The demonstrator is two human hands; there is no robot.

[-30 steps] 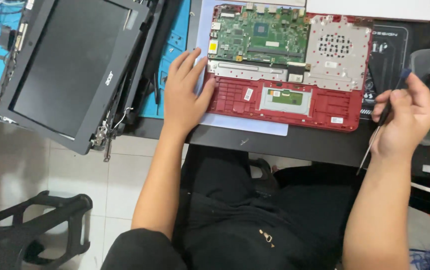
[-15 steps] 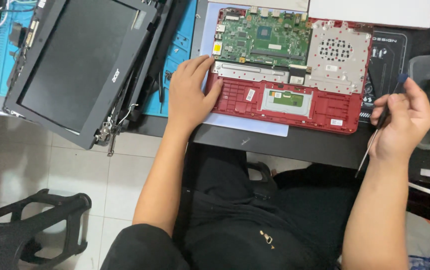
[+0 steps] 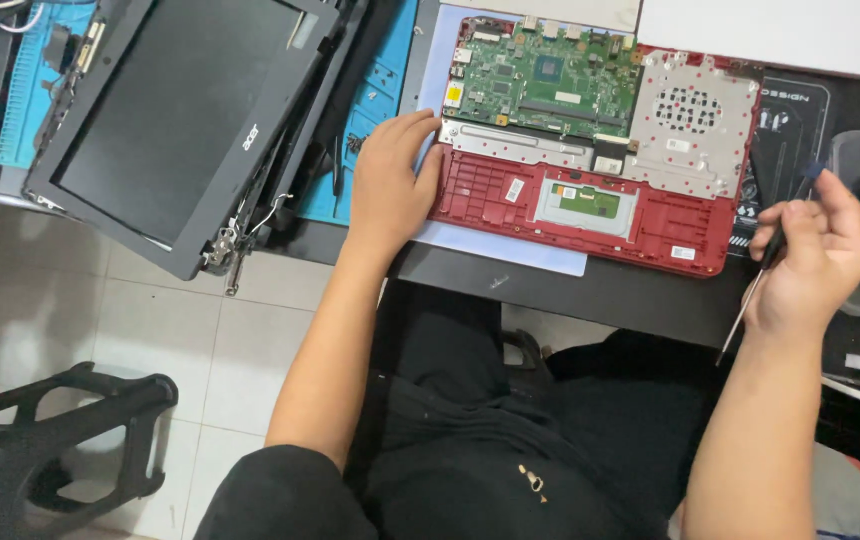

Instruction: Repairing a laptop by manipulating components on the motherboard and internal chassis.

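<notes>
Pale floor tiles fill the lower left of the frame, and above them runs a dark counter (image 3: pixel 610 290) crowded with laptop parts. At upper centre lies a red laptop base (image 3: pixel 650 220), opened so its green circuit board (image 3: pixel 550 85) and silver metal shield (image 3: pixel 695 125) face up — laid flat on a pale sheet (image 3: pixel 510 250), likely to keep it steady and its insides reachable. The left hand (image 3: pixel 390 185) rests palm-down, fingers loosely spread, on the base's left edge and the sheet beside it; it grips nothing and seems to pin the base in place. The right hand (image 3: pixel 815 260), at the right edge of the frame and clear of the base, is closed around a thin screwdriver (image 3: pixel 765 265), its shaft slanting down toward the lower left — held away from the work rather than on any screw. At upper left a black laptop screen (image 3: pixel 175 120) leans partly off the counter over a blue mat (image 3: pixel 370 120), its hinge and wires dangling. A black stool (image 3: pixel 50 440) stands at lower left.
</notes>
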